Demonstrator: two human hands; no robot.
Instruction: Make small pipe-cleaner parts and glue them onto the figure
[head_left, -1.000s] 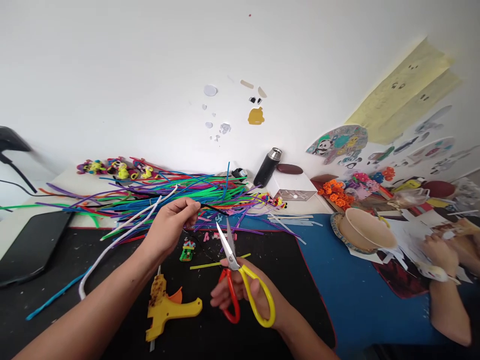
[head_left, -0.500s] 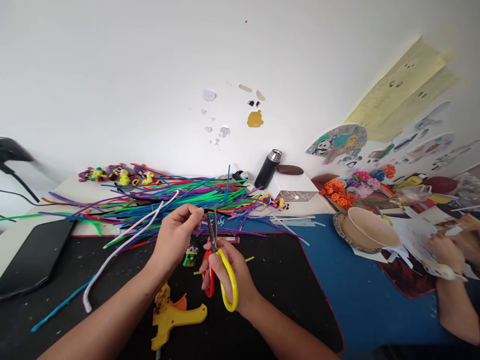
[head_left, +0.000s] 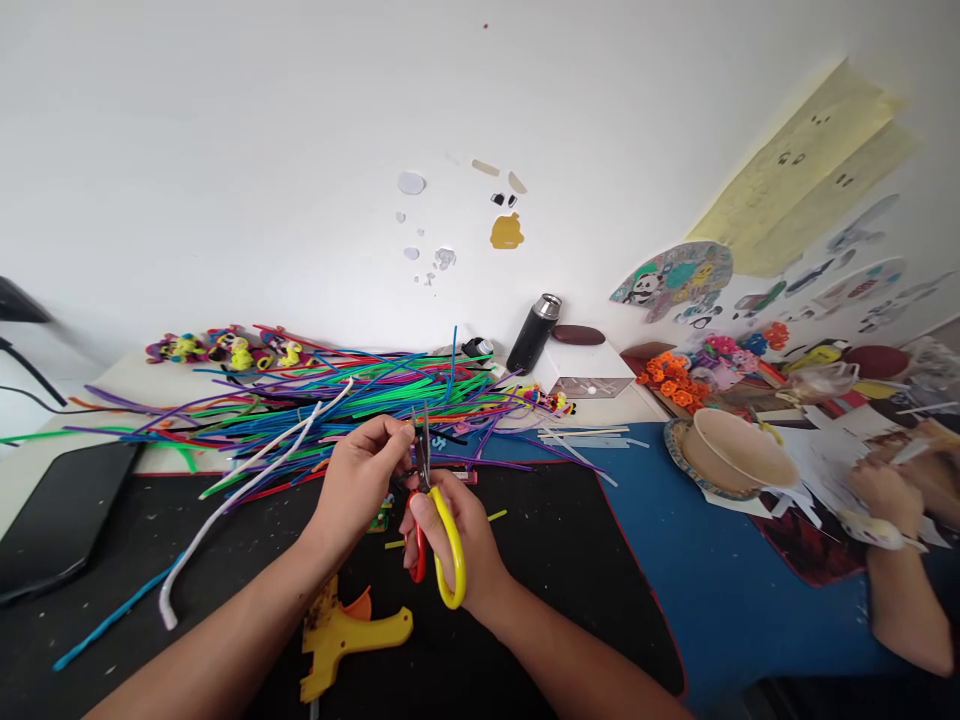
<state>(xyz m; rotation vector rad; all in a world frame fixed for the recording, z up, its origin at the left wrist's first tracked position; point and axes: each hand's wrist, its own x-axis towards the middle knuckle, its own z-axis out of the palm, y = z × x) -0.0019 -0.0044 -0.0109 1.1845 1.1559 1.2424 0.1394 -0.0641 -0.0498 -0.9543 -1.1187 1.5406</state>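
Steel-bladed scissors with one red and one yellow handle (head_left: pixel 451 527) are pointing upward, blades slightly parted; the right hand (head_left: pixel 471 530) is curling its fingers around the handles. Beside the blades, the left hand (head_left: pixel 367 465) is pinching a thin black strip (head_left: pixel 417 437), mostly hidden, thumb and forefinger pressing together. Nearer, a yellow plastic glue gun (head_left: pixel 356 635) is lying on the black mat (head_left: pixel 577 570).

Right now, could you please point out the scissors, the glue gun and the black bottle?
Scissors (head_left: pixel 453 545): head view, on the yellow handle.
Glue gun (head_left: pixel 360 633): head view, on its yellow body.
Black bottle (head_left: pixel 530 342): head view, on its dark side.
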